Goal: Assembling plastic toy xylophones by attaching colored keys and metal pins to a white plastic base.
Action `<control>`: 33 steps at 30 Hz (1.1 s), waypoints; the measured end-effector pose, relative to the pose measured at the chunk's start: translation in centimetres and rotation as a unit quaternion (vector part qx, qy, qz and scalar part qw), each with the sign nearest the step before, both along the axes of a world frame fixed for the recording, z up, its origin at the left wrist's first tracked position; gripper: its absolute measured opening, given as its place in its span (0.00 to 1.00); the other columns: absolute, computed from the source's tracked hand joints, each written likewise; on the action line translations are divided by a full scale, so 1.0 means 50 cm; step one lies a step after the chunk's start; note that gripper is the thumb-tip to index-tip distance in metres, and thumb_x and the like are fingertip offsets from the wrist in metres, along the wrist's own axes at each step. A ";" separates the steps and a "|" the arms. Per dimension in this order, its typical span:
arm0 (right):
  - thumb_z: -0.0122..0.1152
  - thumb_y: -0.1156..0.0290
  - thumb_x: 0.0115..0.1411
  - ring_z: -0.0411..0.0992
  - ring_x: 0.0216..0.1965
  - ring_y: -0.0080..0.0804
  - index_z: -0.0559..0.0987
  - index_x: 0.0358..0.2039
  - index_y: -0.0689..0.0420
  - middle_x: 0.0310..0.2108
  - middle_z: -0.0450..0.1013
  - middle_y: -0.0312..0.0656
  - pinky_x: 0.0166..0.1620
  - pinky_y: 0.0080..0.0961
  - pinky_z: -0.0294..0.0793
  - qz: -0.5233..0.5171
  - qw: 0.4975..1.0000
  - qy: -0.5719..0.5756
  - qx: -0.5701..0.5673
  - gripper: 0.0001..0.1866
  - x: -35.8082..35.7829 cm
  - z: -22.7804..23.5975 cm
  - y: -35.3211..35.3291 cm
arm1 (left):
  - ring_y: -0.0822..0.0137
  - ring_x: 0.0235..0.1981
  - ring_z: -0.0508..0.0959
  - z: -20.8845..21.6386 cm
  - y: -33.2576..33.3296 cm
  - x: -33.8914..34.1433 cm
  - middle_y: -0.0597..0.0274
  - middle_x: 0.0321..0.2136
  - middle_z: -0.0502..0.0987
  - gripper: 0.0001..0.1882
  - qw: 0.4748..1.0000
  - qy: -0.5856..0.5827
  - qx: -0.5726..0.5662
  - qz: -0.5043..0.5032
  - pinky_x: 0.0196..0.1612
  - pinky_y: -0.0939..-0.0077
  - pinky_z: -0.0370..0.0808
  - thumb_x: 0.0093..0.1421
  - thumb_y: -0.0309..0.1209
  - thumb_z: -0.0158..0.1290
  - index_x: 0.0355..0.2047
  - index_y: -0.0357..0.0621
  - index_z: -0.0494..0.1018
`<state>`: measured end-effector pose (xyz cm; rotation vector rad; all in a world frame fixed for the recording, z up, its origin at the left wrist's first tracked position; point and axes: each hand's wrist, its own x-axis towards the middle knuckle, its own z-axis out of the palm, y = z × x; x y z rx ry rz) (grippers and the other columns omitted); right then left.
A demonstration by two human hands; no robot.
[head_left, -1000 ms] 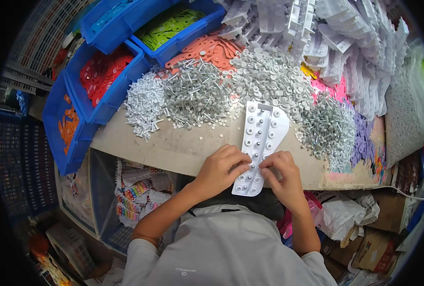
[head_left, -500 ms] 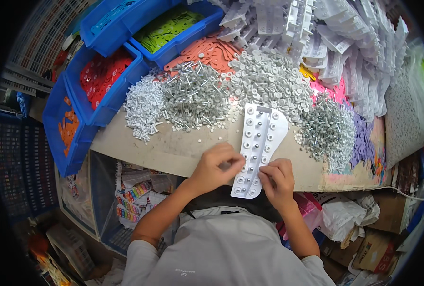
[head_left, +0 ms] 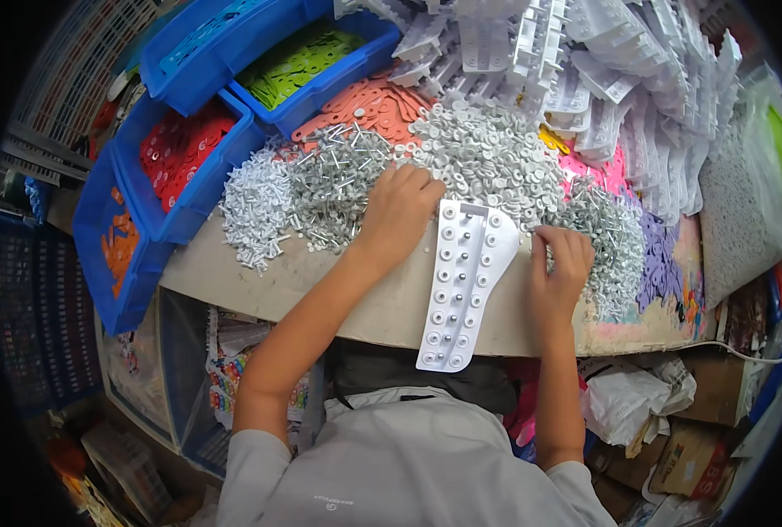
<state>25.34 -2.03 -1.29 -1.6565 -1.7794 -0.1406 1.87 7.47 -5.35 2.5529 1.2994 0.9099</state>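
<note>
A long white plastic plate (head_left: pixel 461 281) studded with small round pegs lies on the table's front edge and hangs over it. My left hand (head_left: pixel 400 211) rests palm down to its upper left, where a heap of grey metal pins (head_left: pixel 325 189) meets a heap of grey washers (head_left: pixel 488 158). Its fingertips are buried in the parts. On the plate's right, my right hand (head_left: pixel 560 263) has its fingers curled into another heap of small grey parts (head_left: pixel 611 246). What either hand holds is hidden.
A mound of small white screws (head_left: pixel 255 206) lies left of the pins. Blue bins hold red (head_left: pixel 176 154), orange (head_left: pixel 119 246) and green (head_left: pixel 299 61) flat pieces. Orange pieces (head_left: pixel 373 101) and stacked white plastic plates (head_left: pixel 567 53) fill the back. Boxes and bags (head_left: pixel 655 422) sit under the table.
Both hands left the white plate's lower end. The left hand reached forward to the pins and washers, and the right hand moved up and right into the grey heap.
</note>
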 end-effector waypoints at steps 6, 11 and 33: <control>0.68 0.75 0.56 0.70 0.42 0.38 0.81 0.33 0.55 0.34 0.76 0.37 0.50 0.35 0.62 0.003 0.997 -0.063 -0.046 0.04 0.015 -0.024 0.042 | 0.58 0.38 0.75 0.018 -0.010 -0.007 0.61 0.30 0.76 0.08 0.999 -0.047 -0.016 0.006 0.48 0.62 0.71 0.53 0.25 0.62 0.34 0.44 0.78; 0.68 0.74 0.55 0.70 0.42 0.38 0.82 0.33 0.54 0.34 0.75 0.37 0.49 0.35 0.61 -0.010 0.995 -0.073 -0.073 0.05 0.011 -0.041 0.048 | 0.57 0.36 0.77 0.072 -0.066 -0.019 0.58 0.30 0.79 0.10 0.984 -0.161 -0.082 0.007 0.46 0.63 0.73 0.55 0.24 0.62 0.39 0.42 0.80; 0.62 0.84 0.54 0.71 0.41 0.39 0.80 0.32 0.62 0.34 0.76 0.40 0.45 0.32 0.70 0.206 0.901 0.245 -0.294 0.06 -0.076 0.051 -0.170 | 0.59 0.35 0.75 0.053 -0.301 -0.049 0.62 0.30 0.75 0.04 0.912 -0.237 -0.324 -0.090 0.41 0.65 0.70 0.58 0.27 0.62 0.32 0.41 0.79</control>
